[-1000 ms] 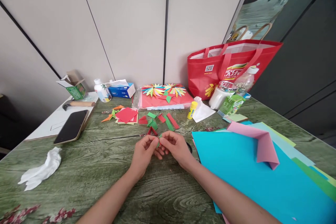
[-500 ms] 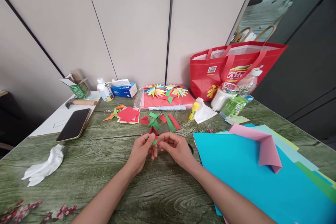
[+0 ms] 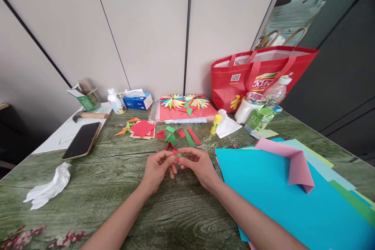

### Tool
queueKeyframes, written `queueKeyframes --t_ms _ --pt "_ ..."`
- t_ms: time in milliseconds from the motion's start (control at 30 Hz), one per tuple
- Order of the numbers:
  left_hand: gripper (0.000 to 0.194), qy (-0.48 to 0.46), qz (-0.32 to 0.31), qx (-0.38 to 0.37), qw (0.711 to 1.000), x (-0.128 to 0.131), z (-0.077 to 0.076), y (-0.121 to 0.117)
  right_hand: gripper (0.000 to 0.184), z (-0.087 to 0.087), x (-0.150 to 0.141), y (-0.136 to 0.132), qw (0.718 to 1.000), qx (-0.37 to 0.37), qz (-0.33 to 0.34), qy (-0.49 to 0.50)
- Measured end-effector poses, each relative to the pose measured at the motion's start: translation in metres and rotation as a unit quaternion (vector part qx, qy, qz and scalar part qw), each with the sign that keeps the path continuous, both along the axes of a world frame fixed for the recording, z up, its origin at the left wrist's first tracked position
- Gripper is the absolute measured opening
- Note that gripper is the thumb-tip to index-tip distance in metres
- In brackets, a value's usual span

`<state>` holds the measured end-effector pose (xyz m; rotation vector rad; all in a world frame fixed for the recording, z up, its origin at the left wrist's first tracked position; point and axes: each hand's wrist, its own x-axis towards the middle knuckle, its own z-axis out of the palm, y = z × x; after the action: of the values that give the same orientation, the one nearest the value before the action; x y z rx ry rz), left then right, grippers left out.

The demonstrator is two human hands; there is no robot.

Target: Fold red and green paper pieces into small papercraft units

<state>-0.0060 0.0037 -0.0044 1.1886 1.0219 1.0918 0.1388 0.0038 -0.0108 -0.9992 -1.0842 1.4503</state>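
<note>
Between my two hands is a small red and green folded paper piece (image 3: pixel 176 154), partly covered by fingers. My left hand (image 3: pixel 158 168) pinches its left side between thumb and fingers. On the other side my right hand (image 3: pixel 197 164) grips it the same way, the fingertips of both hands almost meeting. Just beyond the fingers stands a dark red folded strip (image 3: pixel 170 146). Past that lie several loose folded papers, among them green pieces (image 3: pixel 171 138) and a red strip (image 3: pixel 194 136).
A stack of coloured squares (image 3: pixel 142 129), a yellow glue stick (image 3: pixel 216 124) and a tissue (image 3: pixel 228 125) lie farther back. Large blue sheets (image 3: pixel 263 195) cover the right side, with a pink folded paper (image 3: pixel 299 168) on top. Left are a phone (image 3: pixel 82 140) and a crumpled tissue (image 3: pixel 49 187).
The held paper piece has been turned a little, showing more red on its left and green on its right. My fingers have shifted slightly around it.
</note>
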Motion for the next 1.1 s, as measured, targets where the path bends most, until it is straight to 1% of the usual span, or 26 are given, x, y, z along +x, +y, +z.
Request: queueKeyframes --t_ms 100,233,300,367,433,533,633,733,833,1000,1100 --pt "0.027 -0.026 -0.004 -0.017 1.0 0.0011 0.0004 0.0008 0.028 0.0031 0.0012 0.0012 1.0 0.021 -0.004 -0.023" --pt "0.034 -0.048 0.011 -0.027 0.998 0.0011 -0.0005 0.0024 0.027 0.0029 0.0018 0.0025 0.995 0.084 -0.001 -0.056" --pt "0.03 -0.029 0.022 -0.02 0.999 0.0005 -0.0005 0.0027 0.025 0.0015 0.0015 0.002 0.991 0.106 0.013 -0.074" --pt "0.026 -0.013 0.034 -0.018 0.999 -0.0001 0.0003 0.0024 0.024 0.0003 0.001 0.0012 0.989 0.113 0.031 -0.087" --pt "0.025 -0.03 0.038 -0.031 0.998 -0.0007 0.0019 0.0017 0.025 -0.0002 0.0005 0.0003 0.989 0.109 0.044 -0.084" --pt "0.026 -0.08 0.011 -0.058 0.995 -0.0014 0.0043 0.0007 0.025 -0.0002 -0.0001 -0.0006 0.99 0.117 0.041 -0.073" --pt "0.027 -0.104 -0.007 -0.078 0.992 -0.001 0.0051 0.0008 0.024 -0.0003 0.0002 -0.0005 0.987 0.136 0.036 -0.08" --pt "0.03 -0.11 -0.007 -0.082 0.991 0.0006 0.0045 0.0012 0.025 -0.0008 0.002 0.0012 0.988 0.131 0.019 -0.078" --pt "0.035 -0.096 0.012 -0.066 0.993 0.0017 0.0041 0.0011 0.029 -0.001 0.0048 0.0037 0.99 0.116 -0.007 -0.078" --pt "0.026 -0.024 0.034 -0.039 0.998 0.0019 0.0045 0.0001 0.033 0.0011 0.0057 0.0044 0.993 0.094 -0.018 -0.073" --pt "0.028 -0.02 0.063 -0.015 0.998 0.0023 0.0039 -0.0002 0.035 0.0024 0.0041 0.0036 0.996 0.073 -0.017 -0.055"
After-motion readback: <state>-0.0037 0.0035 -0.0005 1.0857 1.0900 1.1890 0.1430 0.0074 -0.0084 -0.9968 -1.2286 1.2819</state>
